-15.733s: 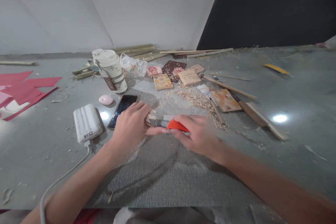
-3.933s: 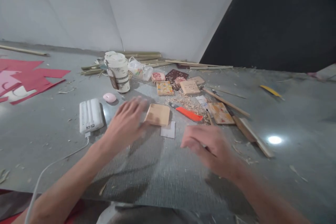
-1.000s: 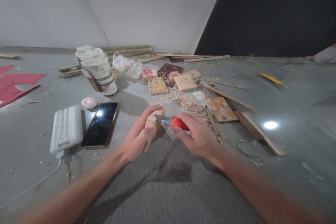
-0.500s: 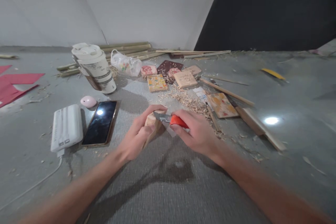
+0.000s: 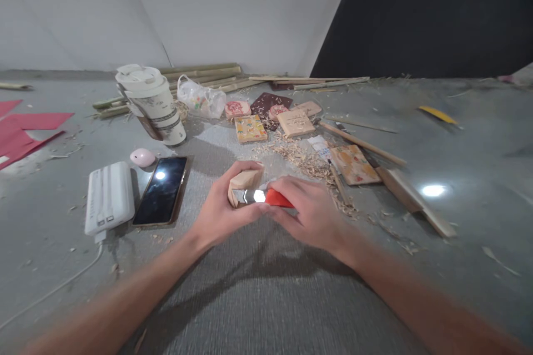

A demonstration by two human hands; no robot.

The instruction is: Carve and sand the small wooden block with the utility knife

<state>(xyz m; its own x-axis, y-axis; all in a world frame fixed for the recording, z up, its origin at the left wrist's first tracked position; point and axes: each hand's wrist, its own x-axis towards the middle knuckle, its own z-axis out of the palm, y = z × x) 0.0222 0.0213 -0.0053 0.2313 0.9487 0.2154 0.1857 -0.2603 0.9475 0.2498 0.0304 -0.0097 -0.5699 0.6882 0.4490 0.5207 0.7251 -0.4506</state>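
In the middle of the head view, my left hand (image 5: 219, 208) is wrapped round a pale block of wood (image 5: 245, 179). My right hand (image 5: 311, 208) grips a knife (image 5: 280, 198) by its orange-red handle. The shiny blade points left and lies against the near side of the block; its tip is hard to make out. My left thumb reaches along below the blade, close to the fingers of my right hand. Wood shavings (image 5: 306, 160) are scattered just beyond my hands.
A phone (image 5: 160, 191), white power bank (image 5: 109, 197), pink egg-shaped case (image 5: 142, 157) and lidded cup (image 5: 154, 105) stand left. Behind are bamboo sticks (image 5: 208, 73), a plastic bag (image 5: 202, 97) and patterned square tiles (image 5: 250, 128). Right lies a wide-bladed cleaver (image 5: 397, 188).
The block has turned in my left hand, and my left thumb has moved off it toward my right hand. The knife blade has shifted lower, to the block's near side.
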